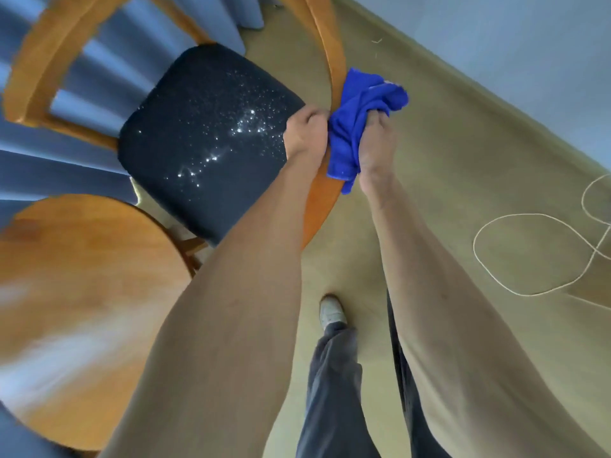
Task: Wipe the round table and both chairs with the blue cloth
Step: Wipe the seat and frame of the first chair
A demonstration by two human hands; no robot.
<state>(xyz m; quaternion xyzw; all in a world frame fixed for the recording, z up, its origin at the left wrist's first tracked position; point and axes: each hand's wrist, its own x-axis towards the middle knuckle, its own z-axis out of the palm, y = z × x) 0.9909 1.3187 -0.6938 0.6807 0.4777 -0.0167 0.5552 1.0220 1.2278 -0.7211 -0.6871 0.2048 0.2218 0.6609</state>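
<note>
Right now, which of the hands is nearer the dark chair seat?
The left hand: it grips the wooden chair back right at the dark seat's edge. The right hand sits beyond that rail, bunching the blue cloth against it.

A domestic dining corner was the setting: a wooden chair (205,133) with a dark padded seat stood beside a round wooden bench (82,276), backed by blue curtains (49,166), on plain beige flooring (463,160) where a loose white cord (529,256) lay looped near a pale wall (529,44).
</note>
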